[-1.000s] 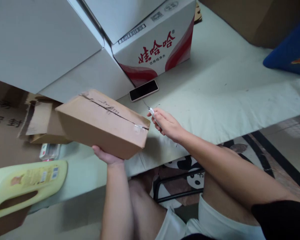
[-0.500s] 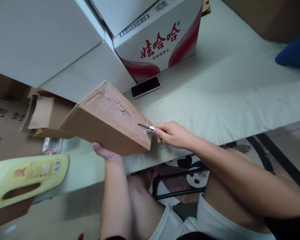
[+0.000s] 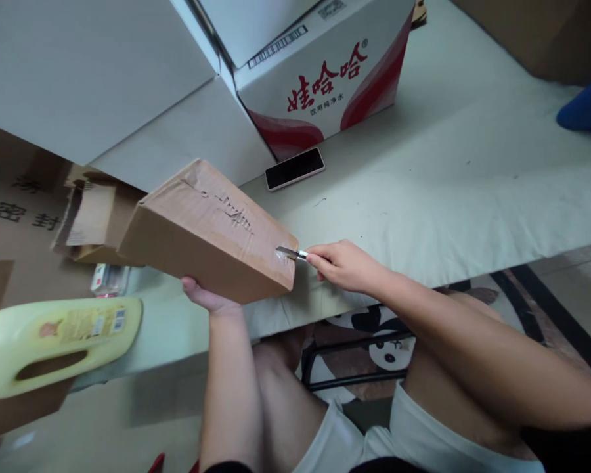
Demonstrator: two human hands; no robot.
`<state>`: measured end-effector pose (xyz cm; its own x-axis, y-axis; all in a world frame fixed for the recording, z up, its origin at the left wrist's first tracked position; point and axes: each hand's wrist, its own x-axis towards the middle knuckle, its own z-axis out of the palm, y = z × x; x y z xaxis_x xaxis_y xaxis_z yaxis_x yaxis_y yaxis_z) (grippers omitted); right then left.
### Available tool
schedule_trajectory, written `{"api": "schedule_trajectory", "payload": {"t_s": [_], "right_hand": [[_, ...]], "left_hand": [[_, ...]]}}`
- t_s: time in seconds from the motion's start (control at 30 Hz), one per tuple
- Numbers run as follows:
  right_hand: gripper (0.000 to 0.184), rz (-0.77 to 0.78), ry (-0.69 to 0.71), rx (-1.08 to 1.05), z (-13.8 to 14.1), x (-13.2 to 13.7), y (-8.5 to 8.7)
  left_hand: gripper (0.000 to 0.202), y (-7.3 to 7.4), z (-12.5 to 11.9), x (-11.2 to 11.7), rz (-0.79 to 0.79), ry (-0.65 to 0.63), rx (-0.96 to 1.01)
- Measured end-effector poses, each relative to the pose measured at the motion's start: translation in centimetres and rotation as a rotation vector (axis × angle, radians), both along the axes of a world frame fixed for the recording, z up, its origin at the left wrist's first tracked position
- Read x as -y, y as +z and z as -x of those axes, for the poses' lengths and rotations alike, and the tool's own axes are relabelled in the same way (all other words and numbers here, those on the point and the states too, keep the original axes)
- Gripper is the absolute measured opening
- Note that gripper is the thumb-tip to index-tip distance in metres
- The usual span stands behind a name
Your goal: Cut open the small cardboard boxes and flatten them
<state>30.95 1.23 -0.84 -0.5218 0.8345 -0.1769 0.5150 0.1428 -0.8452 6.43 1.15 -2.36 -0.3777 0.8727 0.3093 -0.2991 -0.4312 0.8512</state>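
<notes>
A brown cardboard box [image 3: 201, 249] is tilted up over the table, its taped side facing up and right. That side has a torn, rough strip along its middle. My left hand [image 3: 209, 299] holds the box from below; the thumb shows at its lower edge and the other fingers are hidden underneath. My right hand [image 3: 342, 264] is closed around the handle of a small utility knife [image 3: 289, 252]. The blade lies over the clear tape near the box's right end; whether it cuts in I cannot tell.
A black-screened phone [image 3: 295, 169] lies before a white and red carton [image 3: 325, 85]. Large white boxes [image 3: 152, 131] stand at the back left. A yellow jug [image 3: 64, 345] lies on the left, near an opened carton [image 3: 98, 217]. Something blue [image 3: 586, 108] is at the right.
The knife in my right hand has shifted slightly toward the box's right end. The box has turned a little, and the view has shifted slightly.
</notes>
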Motion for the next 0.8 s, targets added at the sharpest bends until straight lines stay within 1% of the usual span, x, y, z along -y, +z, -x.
{"api": "schedule_trajectory", "payload": {"t_s": [0.1, 0.17, 0.2, 0.27, 0.37, 0.5, 0.63, 0.73, 0.8], "right_hand": [[0.04, -0.1, -0.032, 0.19, 0.1, 0.0, -0.1], [0.042, -0.113, -0.035, 0.264, 0.2, 0.1, -0.3], [0.043, -0.11, -0.03, 0.27, 0.2, 0.1, -0.3], [0.042, -0.112, -0.033, 0.244, 0.2, 0.2, -0.5], [0.041, -0.136, -0.073, 0.184, 0.2, 0.4, -0.6], [0.04, -0.133, -0.124, 0.065, 0.4, 0.6, -0.3], [0.039, -0.128, -0.176, -0.027, 0.5, 0.6, -0.2], [0.037, -0.116, -0.154, -0.027, 0.7, 0.7, -0.3], [0.036, -0.111, -0.137, -0.025, 0.9, 0.7, -0.4]], "left_hand": [[0.055, -0.3, 0.6, 0.2, 0.034, 0.023, -0.036], [0.058, -0.5, 0.9, 0.2, 0.042, 0.038, -0.066], [0.059, -0.5, 1.0, 0.2, 0.044, 0.044, -0.077], [0.06, -0.7, 1.2, 0.2, 0.049, 0.046, -0.085], [0.059, -0.7, 1.2, 0.0, 0.04, 0.025, -0.062], [0.061, -0.6, 1.1, -0.2, 0.029, -0.025, -0.038], [0.062, -0.8, 1.2, -0.3, 0.026, -0.031, -0.035], [0.06, -1.1, 1.3, -0.2, 0.02, -0.023, -0.022], [0.062, -1.2, 1.3, -0.2, 0.046, -0.021, -0.035]]}}
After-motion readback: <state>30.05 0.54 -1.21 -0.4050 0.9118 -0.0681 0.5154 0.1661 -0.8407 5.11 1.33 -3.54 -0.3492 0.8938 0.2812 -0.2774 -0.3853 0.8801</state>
